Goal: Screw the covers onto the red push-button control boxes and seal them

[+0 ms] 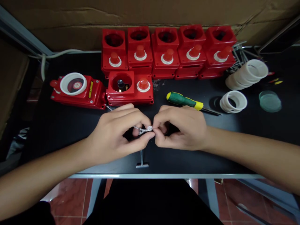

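Observation:
A thin whitish cord (141,130) with a knotted end is pinched between the thumb and fingers of my left hand (117,131). Meeting it at the knot are the closed fingertips of my right hand (181,128); they touch the cord's tip. A small T-shaped metal hammer (142,165) hangs or lies below my left hand, its upper part hidden by the thumb. Beyond my left hand, a bit of similar cord shows at the end of a red box (96,93) with a white ring. Another red box (131,97) with an open round hole stands just beyond my fingers.
Several red boxes (166,64) line the back of the black table. A green and yellow screwdriver (185,100) lies behind my right hand. To the right are white rings (231,104), a stack of rings (248,75), clear discs (270,101) and metal rods (240,54).

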A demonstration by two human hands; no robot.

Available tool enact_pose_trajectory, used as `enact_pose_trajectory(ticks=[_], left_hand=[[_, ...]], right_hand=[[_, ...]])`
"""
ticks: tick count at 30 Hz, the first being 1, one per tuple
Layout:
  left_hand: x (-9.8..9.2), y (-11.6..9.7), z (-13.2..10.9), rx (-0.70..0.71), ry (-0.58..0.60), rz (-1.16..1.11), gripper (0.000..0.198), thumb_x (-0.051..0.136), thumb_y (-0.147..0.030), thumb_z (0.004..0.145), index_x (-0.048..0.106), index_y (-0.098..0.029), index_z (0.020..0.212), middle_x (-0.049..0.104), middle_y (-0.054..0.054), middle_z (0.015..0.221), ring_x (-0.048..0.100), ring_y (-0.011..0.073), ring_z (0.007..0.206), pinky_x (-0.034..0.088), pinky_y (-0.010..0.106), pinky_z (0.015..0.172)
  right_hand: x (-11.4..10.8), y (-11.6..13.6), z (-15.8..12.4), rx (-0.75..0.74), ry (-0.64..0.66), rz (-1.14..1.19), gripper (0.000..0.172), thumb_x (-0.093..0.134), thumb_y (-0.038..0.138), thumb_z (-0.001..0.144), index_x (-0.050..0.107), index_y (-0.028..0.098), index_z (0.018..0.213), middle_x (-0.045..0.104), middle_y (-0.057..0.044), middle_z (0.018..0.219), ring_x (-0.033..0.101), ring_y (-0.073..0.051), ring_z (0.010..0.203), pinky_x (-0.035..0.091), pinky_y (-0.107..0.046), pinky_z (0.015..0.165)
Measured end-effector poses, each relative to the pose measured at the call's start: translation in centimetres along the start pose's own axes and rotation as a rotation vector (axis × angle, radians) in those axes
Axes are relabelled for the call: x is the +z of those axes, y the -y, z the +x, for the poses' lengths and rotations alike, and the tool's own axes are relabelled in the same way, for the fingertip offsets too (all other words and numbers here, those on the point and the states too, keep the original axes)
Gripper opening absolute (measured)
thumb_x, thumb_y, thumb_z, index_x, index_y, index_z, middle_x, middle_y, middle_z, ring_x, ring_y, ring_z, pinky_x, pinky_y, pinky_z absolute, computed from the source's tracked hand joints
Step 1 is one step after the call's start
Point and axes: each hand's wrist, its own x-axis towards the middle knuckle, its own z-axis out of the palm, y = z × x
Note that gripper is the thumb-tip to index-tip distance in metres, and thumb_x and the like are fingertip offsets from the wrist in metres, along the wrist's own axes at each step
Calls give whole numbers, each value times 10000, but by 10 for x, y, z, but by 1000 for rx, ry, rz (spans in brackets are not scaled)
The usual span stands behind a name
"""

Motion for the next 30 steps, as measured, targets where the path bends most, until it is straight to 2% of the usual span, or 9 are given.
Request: enact_pose_trajectory(ticks=[9, 11, 14, 16, 20, 24, 26, 30], left_hand=[[0, 2, -1, -28, -14, 42, 82, 687, -181, 1085, 706, -238, 1030, 594, -57, 745, 571, 131, 674, 470, 282, 631], [0, 2, -1, -43, -16, 56, 78, 692, -198, 1081, 704, -245, 1020, 599, -56, 742, 576, 134, 668, 474, 284, 622], [0, 2, -1, -49, -13, 56, 73, 691, -206, 1079, 702, -249, 1022, 617, -51, 753, 589, 136, 672, 487, 285, 623], [0, 2, -2, -44, -14, 44, 71, 693, -199, 1078, 699, -249, 1029, 621, -51, 760, 591, 135, 674, 495, 286, 629], [-1, 1, -1, -30, -18, 23, 65, 720, -205, 1067, 700, -253, 1028, 622, -58, 753, 591, 135, 668, 519, 289, 657], [-2, 1, -1, -26, -18, 30, 64, 714, -200, 1070, 707, -247, 1027, 603, -62, 743, 586, 131, 660, 513, 280, 655], [-2, 2, -2, -21, -18, 41, 70, 706, -187, 1073, 709, -244, 1032, 582, -64, 737, 573, 127, 655, 502, 275, 647], [-1, 1, -2, -42, -11, 63, 89, 691, -189, 1084, 692, -257, 1026, 561, -66, 736, 546, 126, 638, 512, 280, 656]], right_hand=[[1, -11, 0, 211, -87, 319, 230, 672, 119, 879, 483, 246, 912, 541, 71, 722, 481, -71, 559, 390, -206, 502], [4, -13, -1, 220, -80, 422, 216, 663, 113, 900, 504, 242, 967, 541, 65, 750, 494, -73, 559, 414, -207, 500], [6, -13, -4, 205, -47, 519, 253, 691, 142, 947, 557, 221, 1147, 561, 65, 803, 549, -73, 571, 464, -195, 506], [7, -13, -4, 170, -15, 486, 245, 729, 167, 974, 588, 204, 1172, 568, 73, 800, 560, -58, 581, 459, -171, 511], [3, -14, 0, 102, 13, 366, 76, 698, 159, 1038, 628, 190, 1032, 576, 72, 747, 519, -48, 602, 435, -173, 550], [1, -13, 1, 97, 10, 377, 80, 690, 170, 1062, 648, 193, 997, 603, 56, 741, 538, -67, 626, 444, -204, 573], [2, -12, 0, 138, -15, 442, 110, 706, 178, 1064, 643, 201, 977, 590, 60, 720, 527, -72, 604, 431, -210, 553], [5, -13, 0, 328, -115, 649, 232, 802, 301, 1063, 608, 223, 962, 566, 76, 700, 495, -66, 524, 404, -215, 485]])
